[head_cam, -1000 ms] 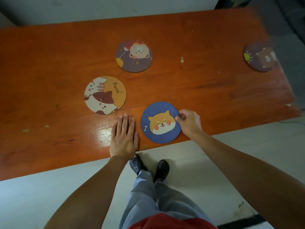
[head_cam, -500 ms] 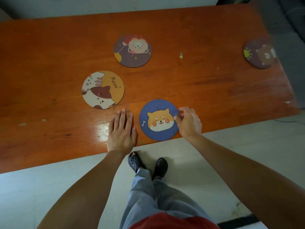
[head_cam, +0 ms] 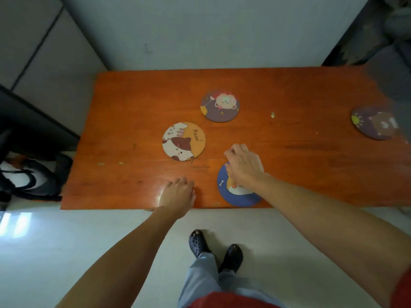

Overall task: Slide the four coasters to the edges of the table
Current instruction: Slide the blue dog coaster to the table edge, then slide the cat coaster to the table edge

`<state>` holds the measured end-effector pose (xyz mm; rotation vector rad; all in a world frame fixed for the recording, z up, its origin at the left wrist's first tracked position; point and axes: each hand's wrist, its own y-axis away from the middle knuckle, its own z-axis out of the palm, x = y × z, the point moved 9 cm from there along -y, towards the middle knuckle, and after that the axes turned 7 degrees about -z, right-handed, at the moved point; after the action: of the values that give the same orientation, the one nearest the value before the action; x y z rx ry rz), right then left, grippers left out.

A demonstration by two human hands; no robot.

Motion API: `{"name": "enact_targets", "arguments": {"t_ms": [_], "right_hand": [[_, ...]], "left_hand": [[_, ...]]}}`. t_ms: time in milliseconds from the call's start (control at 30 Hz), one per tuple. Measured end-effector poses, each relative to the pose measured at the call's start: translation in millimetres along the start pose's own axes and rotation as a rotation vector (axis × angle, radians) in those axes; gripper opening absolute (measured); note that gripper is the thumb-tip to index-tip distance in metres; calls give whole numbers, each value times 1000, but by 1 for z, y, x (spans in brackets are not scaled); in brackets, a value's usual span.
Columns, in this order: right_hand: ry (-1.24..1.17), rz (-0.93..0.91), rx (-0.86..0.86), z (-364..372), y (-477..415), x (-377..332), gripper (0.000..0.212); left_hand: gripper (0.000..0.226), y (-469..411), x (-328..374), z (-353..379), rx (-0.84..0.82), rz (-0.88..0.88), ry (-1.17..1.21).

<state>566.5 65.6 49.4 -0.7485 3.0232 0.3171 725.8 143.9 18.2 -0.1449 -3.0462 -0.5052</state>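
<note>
On orange table (head_cam: 311,165), right hand (head_cam: 243,166), fingers loosely curled, covers blue coaster (head_cam: 239,197).

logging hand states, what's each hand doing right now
Left hand: open, palm down on the table, holding nothing.
Right hand: over the blue coaster, fingers curled; whether it grips the coaster cannot be told.

**Four coasters, one under your fingers**

Blue dog coaster (head_cam: 238,196): flat at near table edge, upper part under your right hand (head_cam: 243,167), fingers (head_cam: 233,152) reaching past its far rim. Cat "Meow" coaster (head_cam: 184,141): flat, just left of those fingers, not touching. Dark sheep coaster (head_cam: 219,106): flat, beyond the fingers. Dark bear coaster (head_cam: 373,122): blurry, well right of your fingers, at right table edge.
</note>
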Motion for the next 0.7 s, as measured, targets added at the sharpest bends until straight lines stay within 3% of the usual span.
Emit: {"name": "enact_targets", "arguments": {"t_ms": [167, 400, 700], "right_hand": [[101, -212, 14, -38, -36, -82, 31], [171, -345, 91, -82, -86, -201, 27], [163, -309, 136, -99, -145, -361, 28]], "left_hand": [[24, 43, -77, -38, 34, -131, 0], [18, 99, -206, -90, 140, -318, -36], [25, 138, -366, -97, 156, -289, -12]]}}
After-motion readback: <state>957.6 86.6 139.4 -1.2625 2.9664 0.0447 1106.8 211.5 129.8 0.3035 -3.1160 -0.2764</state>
